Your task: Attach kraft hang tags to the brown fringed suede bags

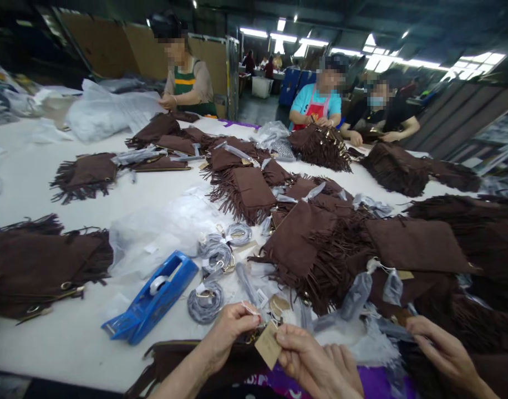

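Observation:
My left hand [233,327] is closed in a pinch on a thin white string. My right hand [310,352] grips a tan cardboard hang tag [267,346] by its edge, close to my left fingers. Under both hands lies a dark brown fringed bag [171,360], partly hidden by my forearms. Just beyond my fingers are a brownish round tag [279,305] and clear plastic wrapping. Coiled grey wrapped straps [206,302] with gold clasps rest past my left hand. A blue tape dispenser [158,299] stands further left.
A co-worker's hand [445,346] reaches in from the right, near wrapped bag parts. Brown fringed bags [304,238] are heaped across the white table [154,188]. Another bag [46,266] lies at left. Several people work at the far side, beside plastic sheeting [108,111].

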{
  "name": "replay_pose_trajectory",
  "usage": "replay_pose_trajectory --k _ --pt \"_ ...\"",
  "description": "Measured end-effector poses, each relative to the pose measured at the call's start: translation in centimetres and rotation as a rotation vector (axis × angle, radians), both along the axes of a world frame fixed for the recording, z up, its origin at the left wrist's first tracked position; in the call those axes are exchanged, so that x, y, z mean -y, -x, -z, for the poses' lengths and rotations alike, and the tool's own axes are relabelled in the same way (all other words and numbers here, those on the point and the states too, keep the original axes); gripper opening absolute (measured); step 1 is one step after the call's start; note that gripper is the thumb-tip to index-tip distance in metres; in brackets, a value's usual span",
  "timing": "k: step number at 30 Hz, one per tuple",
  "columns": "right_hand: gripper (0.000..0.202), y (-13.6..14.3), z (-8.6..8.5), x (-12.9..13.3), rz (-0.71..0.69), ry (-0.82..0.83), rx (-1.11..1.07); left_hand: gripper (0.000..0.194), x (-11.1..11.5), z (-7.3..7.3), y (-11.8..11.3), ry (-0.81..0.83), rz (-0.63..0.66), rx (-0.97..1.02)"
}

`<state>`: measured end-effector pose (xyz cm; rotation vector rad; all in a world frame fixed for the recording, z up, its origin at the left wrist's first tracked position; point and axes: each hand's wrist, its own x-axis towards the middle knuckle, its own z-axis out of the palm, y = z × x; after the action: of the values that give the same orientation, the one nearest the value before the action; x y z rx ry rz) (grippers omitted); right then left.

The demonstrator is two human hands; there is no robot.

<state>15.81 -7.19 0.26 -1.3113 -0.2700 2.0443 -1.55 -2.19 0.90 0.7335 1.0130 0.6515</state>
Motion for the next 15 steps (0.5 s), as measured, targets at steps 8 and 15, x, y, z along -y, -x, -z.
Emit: replay_pose_trajectory --k 8,15 --pt "0.047 4.5 0.3 1.3 0.475 0.062 -0.082 0.025 2.0 -1.2 2.2 -0.519 0.210 -0.325" --pt "0.053 6.4 1.1 1.5 0.318 -0.039 -0.129 0.030 3.2 -0.8 2.2 -0.375 0.197 -0.270"
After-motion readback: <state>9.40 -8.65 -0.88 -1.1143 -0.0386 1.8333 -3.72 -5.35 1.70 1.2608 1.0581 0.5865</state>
